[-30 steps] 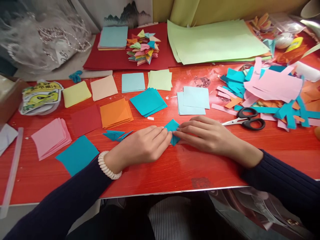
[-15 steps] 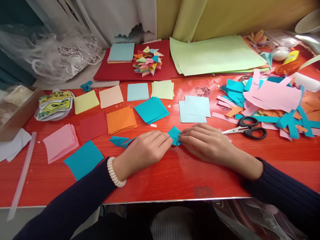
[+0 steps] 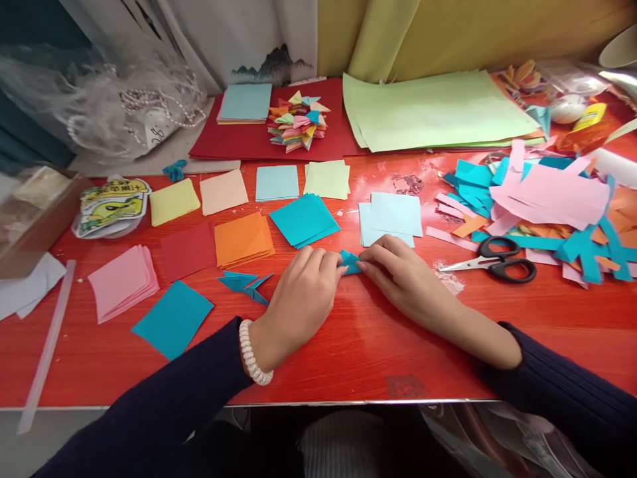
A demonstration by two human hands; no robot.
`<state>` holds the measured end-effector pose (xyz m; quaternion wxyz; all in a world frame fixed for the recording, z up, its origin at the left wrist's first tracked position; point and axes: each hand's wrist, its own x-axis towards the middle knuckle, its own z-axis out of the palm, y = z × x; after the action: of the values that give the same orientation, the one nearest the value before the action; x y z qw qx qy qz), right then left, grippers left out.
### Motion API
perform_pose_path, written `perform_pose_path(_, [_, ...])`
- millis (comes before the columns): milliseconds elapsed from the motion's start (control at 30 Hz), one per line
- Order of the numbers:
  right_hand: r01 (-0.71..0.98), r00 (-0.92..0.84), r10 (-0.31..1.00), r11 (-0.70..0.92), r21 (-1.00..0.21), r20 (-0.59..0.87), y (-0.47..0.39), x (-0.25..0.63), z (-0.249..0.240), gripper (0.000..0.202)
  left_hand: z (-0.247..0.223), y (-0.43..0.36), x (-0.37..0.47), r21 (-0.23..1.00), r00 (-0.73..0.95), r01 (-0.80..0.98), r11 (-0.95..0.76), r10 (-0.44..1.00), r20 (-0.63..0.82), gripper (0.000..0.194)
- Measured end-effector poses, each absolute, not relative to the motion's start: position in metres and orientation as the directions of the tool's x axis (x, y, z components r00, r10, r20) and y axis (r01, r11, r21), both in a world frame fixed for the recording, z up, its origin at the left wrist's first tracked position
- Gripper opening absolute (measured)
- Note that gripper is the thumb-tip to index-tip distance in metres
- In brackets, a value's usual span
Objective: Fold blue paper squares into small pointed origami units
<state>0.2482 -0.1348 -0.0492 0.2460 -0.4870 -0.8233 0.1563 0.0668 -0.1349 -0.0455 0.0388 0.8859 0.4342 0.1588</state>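
A small piece of blue paper (image 3: pixel 350 261), folded into a roughly triangular shape, lies between my hands on the red table (image 3: pixel 348 358). My left hand (image 3: pixel 303 302) pinches its left end with thumb and fingers. The right end is gripped by my right hand (image 3: pixel 398 269), fingers bent and close together. Part of the paper is hidden under the fingertips. Just left of my left hand lie folded blue paper pieces (image 3: pixel 243 283). Behind my hands is a stack of pale blue squares (image 3: pixel 393 216). Scissors (image 3: pixel 497 260) with black handles rest to the right of my right hand.
Stacks of orange paper (image 3: pixel 243 240), blue paper (image 3: pixel 305 220) and pink paper (image 3: pixel 123 282) spread leftward. Paper scraps (image 3: pixel 547 192) heap up at the right. At the back stand a multicoloured folded paper piece (image 3: pixel 298 123) and large pale green sheets (image 3: pixel 438 113).
The blue paper has gone from an open diamond to a folded-over triangle. My left hand has shifted right and turned more upright, and the view has moved slightly.
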Motion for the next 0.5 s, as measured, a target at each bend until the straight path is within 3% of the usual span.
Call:
perform_pose_path(300, [0.802, -0.306, 0.945, 0.322, -0.503, 0.117, -0.125, 0.244, -0.047, 0.012, -0.04, -0.131, 0.069, 0.39, 0.47, 0.778, -0.493, 0.868, 0.159, 0.012])
perform_pose_path(500, [0.851, -0.3, 0.95, 0.306, -0.428, 0.082, -0.124, 0.242, -0.044, 0.013, -0.033, -0.127, 0.07, 0.36, 0.461, 0.817, -0.451, 0.885, 0.062, 0.011])
